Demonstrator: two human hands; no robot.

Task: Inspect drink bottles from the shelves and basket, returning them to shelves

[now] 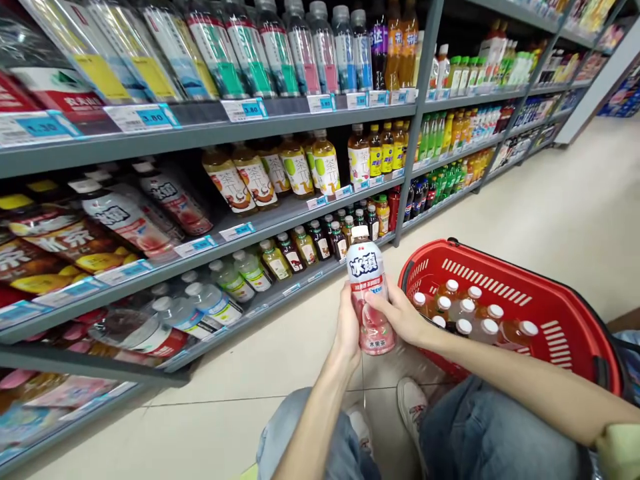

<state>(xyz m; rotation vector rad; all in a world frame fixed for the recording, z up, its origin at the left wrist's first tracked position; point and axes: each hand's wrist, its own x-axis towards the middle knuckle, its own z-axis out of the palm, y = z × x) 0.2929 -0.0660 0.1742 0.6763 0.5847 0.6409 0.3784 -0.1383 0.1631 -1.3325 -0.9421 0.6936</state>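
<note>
A pink drink bottle [369, 293] with a white cap and a white label stands upright in front of me, held by both hands. My left hand [347, 323] wraps its left side and my right hand [400, 313] grips its right side. Just to the right sits a red shopping basket [560, 313] on the floor, holding several white-capped bottles [470, 317] of amber drink. I am crouched, with my jeans-clad knees and white shoes below the bottle.
Grey store shelves [280, 213] full of bottled drinks run along the left and back, with blue price tags on their edges. A pale tiled aisle floor [560, 200] stretches to the right.
</note>
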